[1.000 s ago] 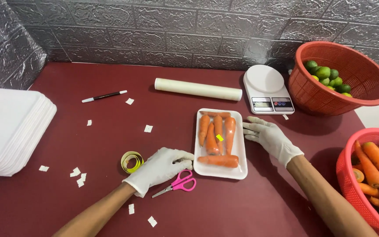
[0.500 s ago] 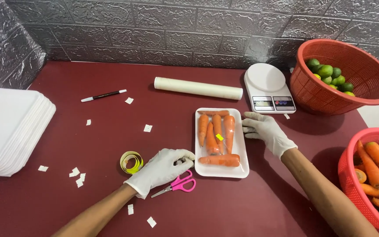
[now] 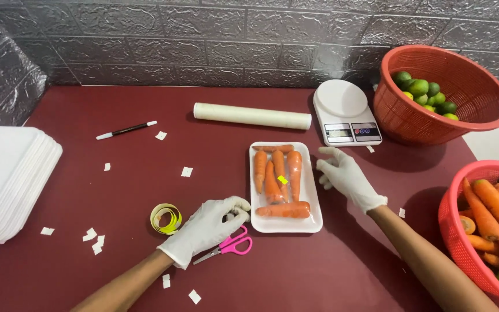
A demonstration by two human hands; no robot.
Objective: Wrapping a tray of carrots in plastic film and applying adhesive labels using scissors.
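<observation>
A white foam tray [image 3: 314, 222] of smooth orange carrots [image 3: 276, 178] (film-wrapped, glossy) lies mid-table on dark red cloth. The gloved left hand [image 3: 206, 227] rests at the tray's lower left corner, fingers curled loosely, holding nothing. The gloved right hand [image 3: 346, 176] hovers just beside the tray's right edge, fingers spread. Pink scissors [image 3: 231, 245] and a yellow tape roll [image 3: 165, 218] crowd the left; a white scale [image 3: 345, 111] sits behind.
</observation>
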